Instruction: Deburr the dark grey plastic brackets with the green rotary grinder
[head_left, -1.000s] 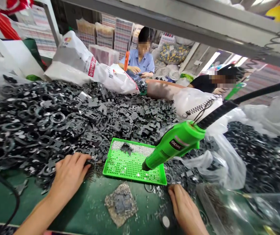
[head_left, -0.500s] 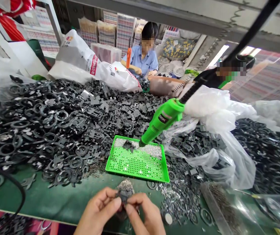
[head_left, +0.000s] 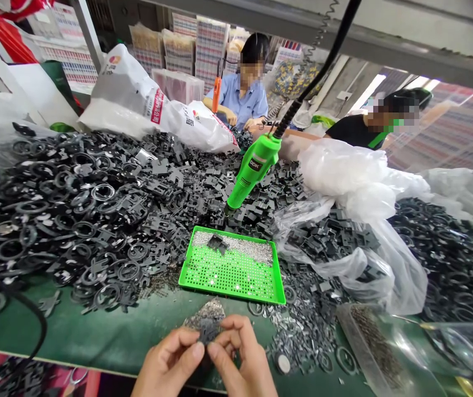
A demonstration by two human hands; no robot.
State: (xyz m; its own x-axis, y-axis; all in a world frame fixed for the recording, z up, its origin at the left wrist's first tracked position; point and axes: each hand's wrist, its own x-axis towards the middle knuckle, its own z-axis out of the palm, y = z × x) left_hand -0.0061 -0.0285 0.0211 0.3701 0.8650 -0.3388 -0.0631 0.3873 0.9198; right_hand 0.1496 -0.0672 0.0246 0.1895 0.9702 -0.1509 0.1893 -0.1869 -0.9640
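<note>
Between the fingertips of both hands is a small dark grey plastic part (head_left: 210, 327), held close to the table's front edge. My left hand (head_left: 170, 361) pinches its left side, and my right hand (head_left: 240, 358) grips the right side. Just behind the part, partly hidden by it, lies a rough speckled lump (head_left: 207, 310) on the green table (head_left: 107, 336). A green tray (head_left: 230, 275) with small holes stands farther back; silvery bits and one dark plastic piece (head_left: 218, 243) lie in it. Above its far edge hangs a green electric screwdriver (head_left: 253, 171), tip down.
Black rings and plastic parts (head_left: 79, 209) form a large heap at left and behind the tray. Small metal pieces (head_left: 298, 336) are scattered at right, beside a clear box of screws (head_left: 372, 347). Plastic bags (head_left: 352, 176) lie beyond. Two people (head_left: 242, 99) sit across the table.
The green screwdriver has swung left and away, from over the tray to beyond its far edge. Both hands still hold the dark part, which has tilted slightly.
</note>
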